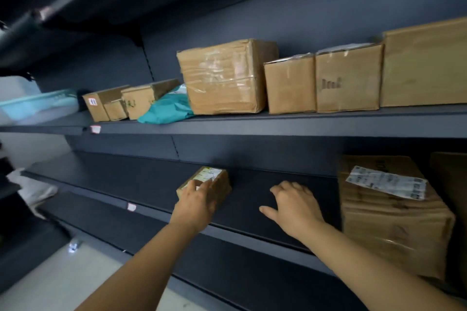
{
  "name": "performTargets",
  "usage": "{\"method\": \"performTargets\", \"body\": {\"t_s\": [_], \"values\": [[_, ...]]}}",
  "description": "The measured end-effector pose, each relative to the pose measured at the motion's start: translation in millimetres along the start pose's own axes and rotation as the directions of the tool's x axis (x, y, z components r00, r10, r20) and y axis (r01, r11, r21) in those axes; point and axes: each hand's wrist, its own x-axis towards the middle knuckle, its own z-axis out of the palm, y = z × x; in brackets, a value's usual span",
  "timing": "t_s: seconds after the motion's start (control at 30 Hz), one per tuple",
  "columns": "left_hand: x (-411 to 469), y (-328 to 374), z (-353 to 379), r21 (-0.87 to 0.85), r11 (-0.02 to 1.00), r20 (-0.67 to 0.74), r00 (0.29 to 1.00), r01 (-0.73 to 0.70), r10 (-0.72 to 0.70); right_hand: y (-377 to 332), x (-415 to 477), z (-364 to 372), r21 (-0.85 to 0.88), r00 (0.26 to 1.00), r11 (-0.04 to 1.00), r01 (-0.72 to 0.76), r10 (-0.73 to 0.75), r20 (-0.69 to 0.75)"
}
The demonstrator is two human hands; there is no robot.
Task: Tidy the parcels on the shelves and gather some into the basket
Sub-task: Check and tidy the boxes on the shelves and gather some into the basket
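A small cardboard parcel (216, 179) with a white label lies on the dark middle shelf (141, 184). My left hand (195, 201) rests on its near end, fingers laid over the top. To its right, my right hand (294, 203) hovers over or touches the bare shelf with fingers spread, holding nothing. A large taped box (389, 217) with a long white label stands at the right end of the same shelf. No basket is visible.
The upper shelf (278, 122) carries a row of parcels: small boxes (108, 103) at the left, a teal plastic mailer (169, 108), a big taped box (225, 76) and several plain cartons (348, 81). A pale blue bin (38, 102) sits far left. Pale floor lies below.
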Motion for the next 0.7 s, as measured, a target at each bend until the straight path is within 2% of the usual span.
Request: {"method": "performTargets", "body": {"t_s": [0.17, 0.23, 0.33, 0.43, 0.57, 0.63, 0.7], "values": [[43, -87, -2, -0.034, 0.999, 0.072, 0.997, 0.039, -0.036, -76, 54, 46, 0.101, 0.991, 0.994, -0.047, 0.034, 0.129], [62, -113, 7, -0.095, 0.994, 0.124, 0.991, 0.057, -0.045, -99, 74, 64, 0.218, 0.972, 0.966, -0.138, 0.091, 0.215], [90, -139, 26, -0.200, 0.975, 0.207, 0.977, 0.101, -0.058, -123, 103, 85, 0.478, 0.919, 0.806, -0.350, 0.197, 0.340], [110, -147, 42, -0.325, 0.935, 0.250, 0.966, 0.144, -0.061, -136, 124, 97, 0.610, 0.875, 0.630, -0.481, 0.294, 0.386], [132, -155, 59, -0.464, 0.855, 0.249, 0.960, 0.233, -0.127, -143, 140, 115, 0.668, 0.835, 0.503, -0.548, 0.373, 0.404], [138, -156, 68, -0.547, 0.779, 0.317, 0.937, 0.306, -0.145, -145, 143, 126, 0.707, 0.832, 0.448, -0.548, 0.381, 0.403], [133, -151, 74, -0.597, 0.729, 0.398, 0.913, 0.335, -0.094, -143, 142, 133, 0.741, 0.826, 0.389, -0.548, 0.393, 0.404]]}}
